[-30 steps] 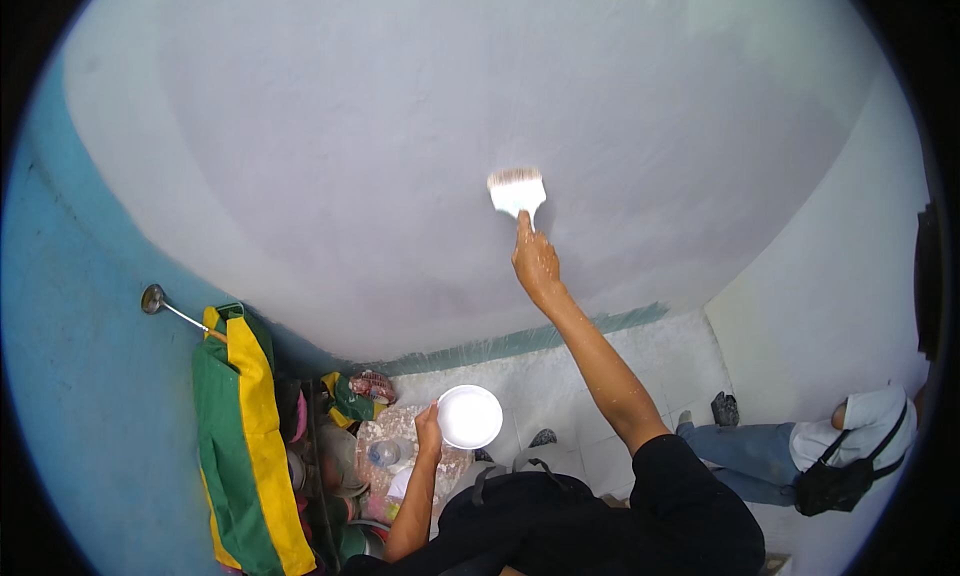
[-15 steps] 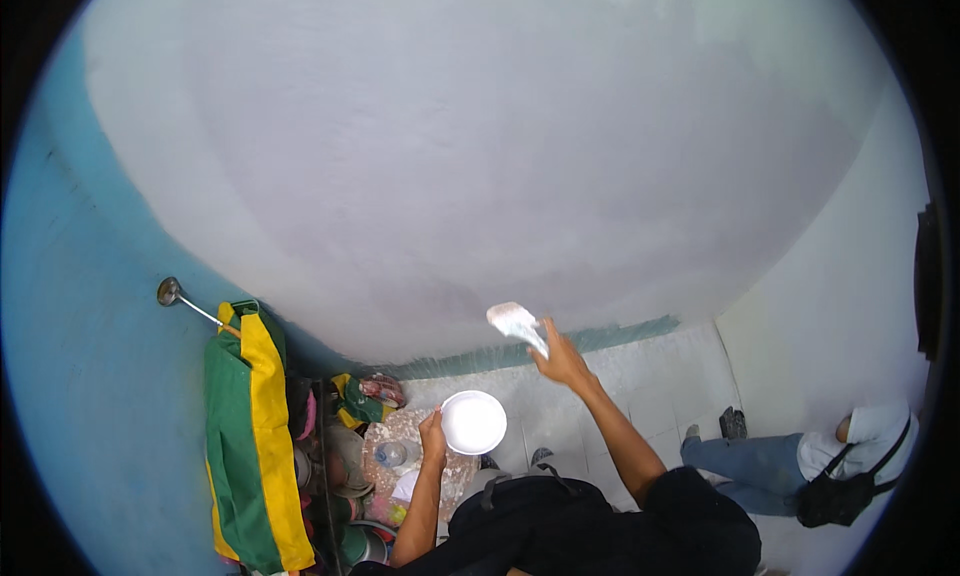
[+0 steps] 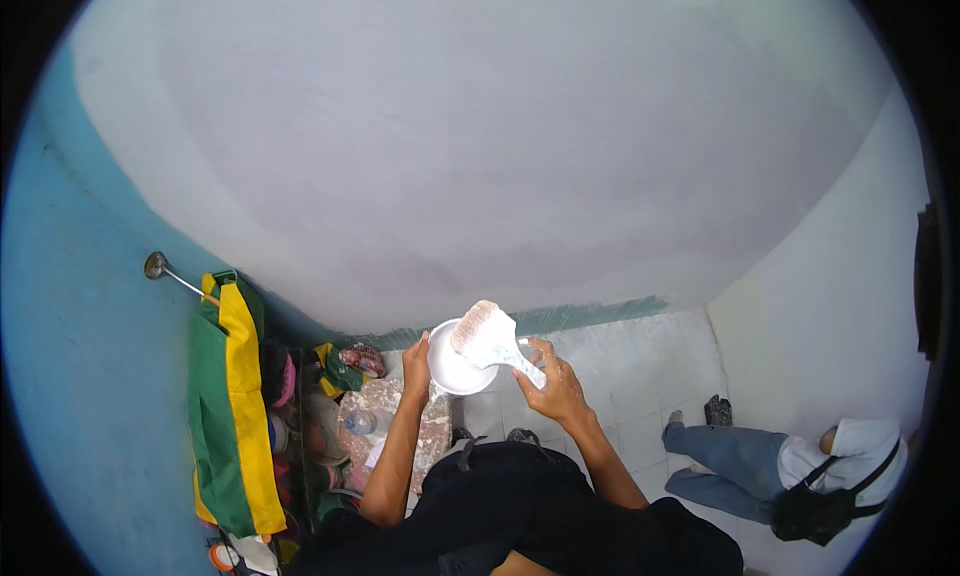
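Basically my left hand (image 3: 416, 368) is gripping the left rim of a white bowl (image 3: 463, 389), and my right hand (image 3: 551, 383) is pinching the handle of a wide white brush (image 3: 492, 342). Brush head's over the bowl, can't tell if they're touching. Pale wall (image 3: 480, 176) ahead, tiled floor (image 3: 630, 361) below, green-and-yellow bag (image 3: 217, 416) off to my left.

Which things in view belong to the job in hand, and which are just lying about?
Belong to the job:
Wide white brush, in the right hand
White bowl, in the left hand
Pale wall, streaky low down

Seemingly idle:
Green-and-yellow fabric
Ladle
Clear plastic container
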A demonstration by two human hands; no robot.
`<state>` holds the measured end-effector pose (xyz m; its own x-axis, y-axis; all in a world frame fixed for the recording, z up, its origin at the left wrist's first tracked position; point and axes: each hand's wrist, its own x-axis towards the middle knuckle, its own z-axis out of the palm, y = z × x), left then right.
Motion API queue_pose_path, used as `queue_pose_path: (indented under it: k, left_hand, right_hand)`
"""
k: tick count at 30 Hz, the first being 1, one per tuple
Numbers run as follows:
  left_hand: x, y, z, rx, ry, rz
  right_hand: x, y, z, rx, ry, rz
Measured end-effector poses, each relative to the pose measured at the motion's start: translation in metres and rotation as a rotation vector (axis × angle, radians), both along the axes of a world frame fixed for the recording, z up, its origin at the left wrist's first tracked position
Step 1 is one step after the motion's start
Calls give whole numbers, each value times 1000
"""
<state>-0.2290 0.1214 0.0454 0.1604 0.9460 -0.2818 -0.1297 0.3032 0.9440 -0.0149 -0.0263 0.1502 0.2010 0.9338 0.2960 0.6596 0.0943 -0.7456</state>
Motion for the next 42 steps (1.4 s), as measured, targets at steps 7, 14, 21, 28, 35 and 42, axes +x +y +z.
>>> queue_pose_path:
  k: [7,14,21,28,35,42]
  left_hand:
    - [55,-8,36,52,-21,22]
    - [73,-10,43,105,25,25]
    - [73,-22,45,43,50,-3]
    - [73,-37,46,-103,-97,65]
    - [56,-55,42,-61,-86,80]
    - [57,-28,37,-25,-141,177]
  right_hand:
    - [57,-16,7,5,-65,-74]
    - [89,-26,13,-39,-106,-99]
    - [93,-33,19,-75,-229,-18]
    - [81,-34,36,-5,-242,-90]
    - [58,-42,62,-29,-273,-128]
    - [37,1,69,-237,-278,89]
